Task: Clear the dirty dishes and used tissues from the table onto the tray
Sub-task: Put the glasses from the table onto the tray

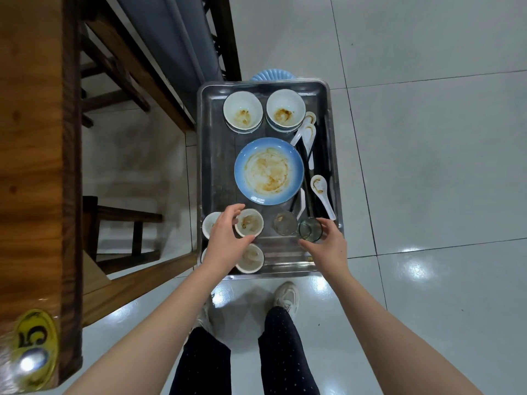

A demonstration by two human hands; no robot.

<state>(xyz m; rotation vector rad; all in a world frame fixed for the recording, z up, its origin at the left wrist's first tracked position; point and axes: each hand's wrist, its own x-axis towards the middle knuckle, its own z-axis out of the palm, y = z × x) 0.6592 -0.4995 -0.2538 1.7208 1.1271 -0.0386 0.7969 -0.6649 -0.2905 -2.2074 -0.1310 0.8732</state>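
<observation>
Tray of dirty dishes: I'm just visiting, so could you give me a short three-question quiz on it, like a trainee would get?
1. True or false: the blue plate lies in the tray between the white bowls and the small cups.
2. What do the right hand's fingers curl round? A) a spoon B) the green glass C) chopsticks
3. How many stacks of white bowls stand at the tray's far end?
Key: 1 true; 2 B; 3 two.
</observation>
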